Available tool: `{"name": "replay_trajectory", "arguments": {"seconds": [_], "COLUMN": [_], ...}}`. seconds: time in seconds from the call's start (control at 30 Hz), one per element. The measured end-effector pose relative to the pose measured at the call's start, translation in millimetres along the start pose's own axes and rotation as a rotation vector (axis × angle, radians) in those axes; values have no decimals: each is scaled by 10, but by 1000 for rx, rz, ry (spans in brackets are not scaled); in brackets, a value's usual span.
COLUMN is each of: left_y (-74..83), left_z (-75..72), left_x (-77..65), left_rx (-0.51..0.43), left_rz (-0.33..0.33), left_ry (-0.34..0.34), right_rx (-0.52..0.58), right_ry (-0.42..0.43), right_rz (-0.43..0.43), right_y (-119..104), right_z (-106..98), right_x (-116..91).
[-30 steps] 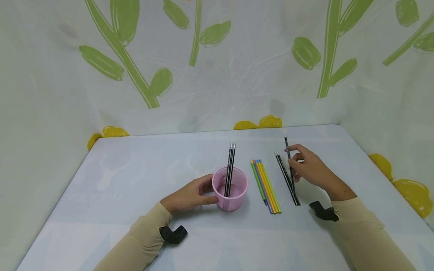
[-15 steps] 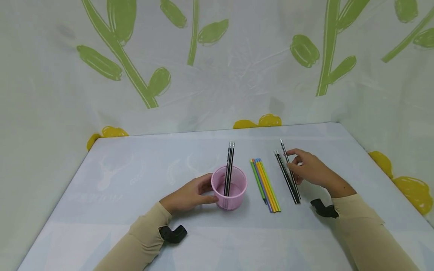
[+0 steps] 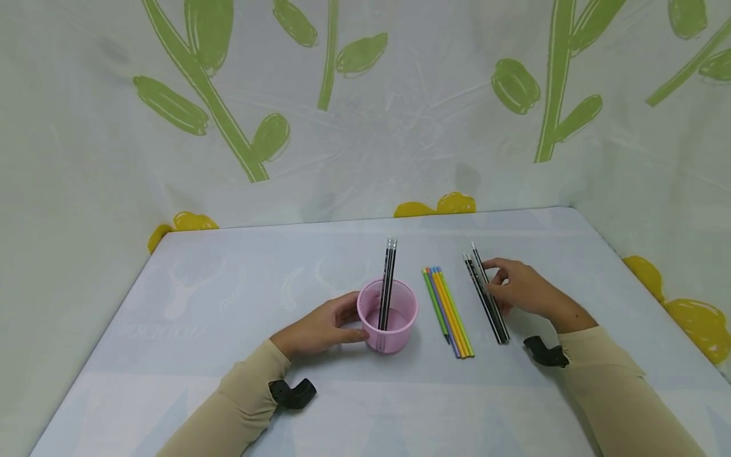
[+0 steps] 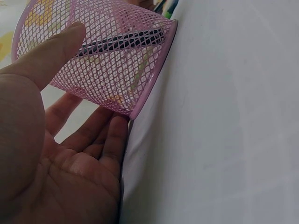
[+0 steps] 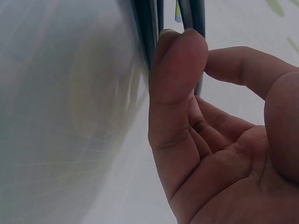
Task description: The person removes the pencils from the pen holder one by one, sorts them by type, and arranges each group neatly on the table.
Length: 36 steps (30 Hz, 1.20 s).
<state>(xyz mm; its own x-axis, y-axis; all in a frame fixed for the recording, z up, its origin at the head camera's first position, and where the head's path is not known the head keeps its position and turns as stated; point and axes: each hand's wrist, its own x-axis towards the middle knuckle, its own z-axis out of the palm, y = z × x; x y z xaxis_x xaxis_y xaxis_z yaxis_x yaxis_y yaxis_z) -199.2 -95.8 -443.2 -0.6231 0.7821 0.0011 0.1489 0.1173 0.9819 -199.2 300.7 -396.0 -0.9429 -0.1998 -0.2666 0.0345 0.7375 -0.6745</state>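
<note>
A pink mesh pencil cup (image 3: 386, 344) stands on the table with black pencils (image 3: 388, 282) leaning upright in it. My left hand (image 3: 321, 326) holds the cup's left side. In the left wrist view, thumb and fingers span the mesh wall (image 4: 100, 70), and a dark pencil (image 4: 124, 42) shows through it. To the right, my right hand (image 3: 518, 291) pinches a black pencil (image 3: 478, 259), lowered alongside other black pencils (image 3: 478, 287) lying on the table. Its thumb and forefinger meet near the dark pencils (image 5: 192, 14) in the right wrist view.
Between the cup and the black pencils lies a row of several coloured pencils (image 3: 448, 311), green, purple, orange and yellow. A white wall covering (image 3: 422, 146) with green leaf prints rises behind the table (image 3: 257, 406).
The pencil in my right hand has come down from a raised slant to lie beside the other black pencils. My left hand and the cup have stayed in place.
</note>
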Motion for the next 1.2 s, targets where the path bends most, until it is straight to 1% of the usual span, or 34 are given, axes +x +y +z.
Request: {"name": "replay_trajectory", "arguments": {"seconds": [0.37, 0.57, 1.03, 1.2], "left_y": [9, -18, 15, 17], "left_z": [17, 7, 5, 2], "left_x": [-2, -6, -2, -3], "left_rx": [3, 3, 12, 15], "left_rz": [-21, -15, -22, -25], "left_ry": [-2, 1, 4, 5], "right_rx": [-66, -80, -117, -126], "right_ry": [-33, -52, -44, -47], "right_rz": [32, 59, 69, 90], "right_y": [32, 22, 32, 23], "right_z": [22, 45, 69, 73], "right_x": [6, 11, 33, 46]}}
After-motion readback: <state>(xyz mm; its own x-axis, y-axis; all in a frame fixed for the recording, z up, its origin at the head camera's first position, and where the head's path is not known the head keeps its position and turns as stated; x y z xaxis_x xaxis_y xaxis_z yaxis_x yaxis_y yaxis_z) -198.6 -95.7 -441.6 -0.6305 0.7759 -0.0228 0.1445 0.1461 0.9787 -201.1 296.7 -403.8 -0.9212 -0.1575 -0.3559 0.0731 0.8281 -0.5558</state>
